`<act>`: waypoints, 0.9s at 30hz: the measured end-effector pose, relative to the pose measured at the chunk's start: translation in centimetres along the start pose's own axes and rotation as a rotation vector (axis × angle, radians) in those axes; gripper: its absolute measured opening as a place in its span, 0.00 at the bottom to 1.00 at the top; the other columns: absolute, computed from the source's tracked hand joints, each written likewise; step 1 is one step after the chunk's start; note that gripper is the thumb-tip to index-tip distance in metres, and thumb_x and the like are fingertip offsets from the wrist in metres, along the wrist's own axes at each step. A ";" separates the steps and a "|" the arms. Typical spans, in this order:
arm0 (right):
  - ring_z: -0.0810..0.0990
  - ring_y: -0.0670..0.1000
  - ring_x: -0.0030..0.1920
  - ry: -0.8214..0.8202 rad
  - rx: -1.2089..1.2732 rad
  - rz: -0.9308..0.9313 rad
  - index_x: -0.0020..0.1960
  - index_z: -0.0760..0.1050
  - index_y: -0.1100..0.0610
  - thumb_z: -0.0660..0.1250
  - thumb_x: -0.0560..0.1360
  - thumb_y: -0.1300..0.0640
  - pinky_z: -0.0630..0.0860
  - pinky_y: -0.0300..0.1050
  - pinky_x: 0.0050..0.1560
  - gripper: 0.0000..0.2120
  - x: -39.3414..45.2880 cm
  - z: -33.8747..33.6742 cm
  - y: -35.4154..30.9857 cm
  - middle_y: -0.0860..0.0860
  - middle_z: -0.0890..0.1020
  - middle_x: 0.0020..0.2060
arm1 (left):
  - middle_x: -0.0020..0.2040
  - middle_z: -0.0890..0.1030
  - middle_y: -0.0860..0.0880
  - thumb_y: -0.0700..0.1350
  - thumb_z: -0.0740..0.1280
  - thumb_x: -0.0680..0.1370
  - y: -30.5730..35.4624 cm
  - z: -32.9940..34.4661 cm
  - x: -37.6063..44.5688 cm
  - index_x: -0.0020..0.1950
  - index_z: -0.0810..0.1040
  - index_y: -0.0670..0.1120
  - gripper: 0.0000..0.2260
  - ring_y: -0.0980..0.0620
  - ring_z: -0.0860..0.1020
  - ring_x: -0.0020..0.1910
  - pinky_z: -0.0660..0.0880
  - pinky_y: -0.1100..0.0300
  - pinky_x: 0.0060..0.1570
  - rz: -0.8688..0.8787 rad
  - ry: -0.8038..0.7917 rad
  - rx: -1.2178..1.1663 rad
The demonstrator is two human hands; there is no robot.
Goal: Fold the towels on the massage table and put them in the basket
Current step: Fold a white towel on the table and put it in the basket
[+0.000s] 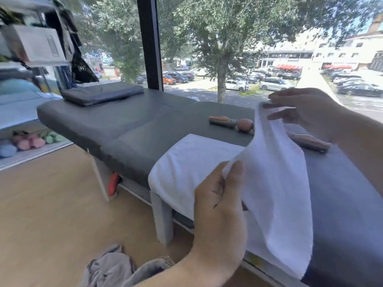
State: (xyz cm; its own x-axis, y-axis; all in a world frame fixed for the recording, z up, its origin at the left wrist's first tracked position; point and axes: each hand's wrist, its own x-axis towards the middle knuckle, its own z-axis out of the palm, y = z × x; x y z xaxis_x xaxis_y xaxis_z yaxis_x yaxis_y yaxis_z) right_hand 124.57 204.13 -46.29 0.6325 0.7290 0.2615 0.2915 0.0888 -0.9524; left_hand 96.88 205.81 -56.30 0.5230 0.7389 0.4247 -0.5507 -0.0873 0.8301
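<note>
Head camera view, looking forward and down along a grey padded massage bench point(116, 123) that stands by a large window.

A white towel point(275, 183) is held up between two hands over the near end of the bench. The left hand point(219, 214), low in the foreground, has its grip clamped on the towel's near edge, thumb pressing the cloth against curled fingers. The right hand point(300, 112), higher and farther away, pinches the far edge between thumb and fingertips, so that grip is closed on the towel too. The cloth sags between the two hands, and one end hangs down over the bench.

A second white towel point(186, 162) lies flat across the bench just left of the held one, its near edge draping over the side.

Behind the towels, on the bench, lie an orange and grey massage tool point(222, 121), a round orange ball-shaped massager point(245, 125) touching it, and another pale tool point(308, 141) partly hidden behind the lifted cloth. A folded dark grey pad point(101, 93) sits at the far end.

Grey cloth point(112, 266) lies crumpled on the wooden floor point(51, 204).
</note>
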 end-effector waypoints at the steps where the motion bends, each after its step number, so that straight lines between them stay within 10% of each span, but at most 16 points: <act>1: 0.87 0.51 0.37 -0.014 -0.052 0.081 0.55 0.81 0.58 0.72 0.76 0.60 0.75 0.41 0.37 0.08 -0.1 3.1 -0.8 0.55 0.88 0.48 | 0.45 0.78 0.33 0.55 0.62 0.80 0.0 -1.4 0.3 0.50 0.77 0.36 0.20 0.47 0.76 0.43 0.72 0.47 0.46 -0.006 0.042 0.012; 10: 0.88 0.50 0.44 -0.184 -0.258 -0.010 0.55 0.81 0.55 0.75 0.74 0.59 0.77 0.39 0.42 0.11 4.8 12.7 0.9 0.50 0.88 0.46 | 0.46 0.83 0.38 0.50 0.63 0.83 -0.4 -8.8 2.8 0.48 0.83 0.42 0.14 0.34 0.81 0.49 0.77 0.36 0.51 0.001 0.278 0.087; 17: 0.88 0.49 0.37 -0.187 -0.357 -0.049 0.50 0.82 0.57 0.72 0.77 0.58 0.74 0.40 0.36 0.04 9.1 18.0 4.0 0.47 0.88 0.40 | 0.40 0.84 0.55 0.43 0.61 0.84 -1.6 -13.0 5.2 0.36 0.84 0.55 0.20 0.55 0.80 0.44 0.75 0.55 0.48 -0.137 0.548 0.022; 27: 0.76 0.41 0.35 -0.205 -0.813 -0.147 0.45 0.85 0.46 0.73 0.75 0.49 0.69 0.37 0.34 0.02 10.8 21.9 10.9 0.42 0.80 0.33 | 0.43 0.74 0.48 0.46 0.63 0.82 -5.4 -16.7 5.3 0.48 0.75 0.35 0.14 0.52 0.69 0.39 0.64 0.56 0.41 -0.468 0.703 0.068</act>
State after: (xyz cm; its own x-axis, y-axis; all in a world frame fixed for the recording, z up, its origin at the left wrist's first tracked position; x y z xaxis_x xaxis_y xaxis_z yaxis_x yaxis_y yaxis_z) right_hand 118.91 227.83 -57.25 0.4280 0.8639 0.2655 0.8349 -0.2654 -0.4822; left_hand 91.81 221.36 -64.58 0.1486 0.9505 -0.2730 -0.3259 0.3078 0.8939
